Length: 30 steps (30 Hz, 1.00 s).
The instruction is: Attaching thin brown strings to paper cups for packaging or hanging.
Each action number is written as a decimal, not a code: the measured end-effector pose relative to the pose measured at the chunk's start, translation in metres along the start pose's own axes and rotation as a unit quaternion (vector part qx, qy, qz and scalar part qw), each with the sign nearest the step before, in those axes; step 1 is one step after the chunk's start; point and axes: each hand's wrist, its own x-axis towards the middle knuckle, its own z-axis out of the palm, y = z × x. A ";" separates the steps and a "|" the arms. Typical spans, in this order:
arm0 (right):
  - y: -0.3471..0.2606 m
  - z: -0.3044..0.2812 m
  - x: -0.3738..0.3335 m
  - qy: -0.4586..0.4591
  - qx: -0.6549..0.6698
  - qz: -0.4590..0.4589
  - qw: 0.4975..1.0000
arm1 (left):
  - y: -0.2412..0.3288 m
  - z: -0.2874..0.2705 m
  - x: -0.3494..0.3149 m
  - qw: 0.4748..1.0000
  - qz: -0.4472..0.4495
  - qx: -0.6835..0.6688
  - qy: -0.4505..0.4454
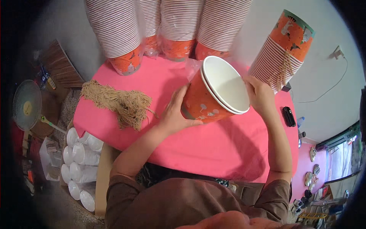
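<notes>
The left hand (174, 113), thumb and fingers curved about the lower wall, grips two nested paper tubs (204, 101), orange with printed figures outside, white inside, tilted above the pink surface (213, 149); their mouth points up and right, long axis slanting from lower left to upper right; the right hand (261, 93) pinches their right edge

The paper buckets (202, 97) are orange outside, printed with small pale grey and pinkish figures, and plain white at the rims and inside. The worktop (213, 149) is a flat, even pink. The bundle of strands (114, 101) is tan. The tall stack at the right (291, 34) repeats the orange, with grey, white and black figures and a green band; the tall stack at the left (118, 26) shows white rims striped above orange.
</notes>
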 end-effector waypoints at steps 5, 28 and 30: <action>-0.050 0.001 -0.018 -0.084 0.190 -0.212 0.955 | -0.002 -0.004 -0.009 0.999 0.015 0.024 0.021; -0.061 0.005 -0.094 0.071 0.041 -0.263 0.961 | 0.032 0.026 -0.076 0.999 -0.039 0.005 -0.013; -0.058 0.007 -0.091 0.095 0.030 -0.270 0.958 | 0.033 0.024 -0.076 0.999 -0.051 -0.001 -0.017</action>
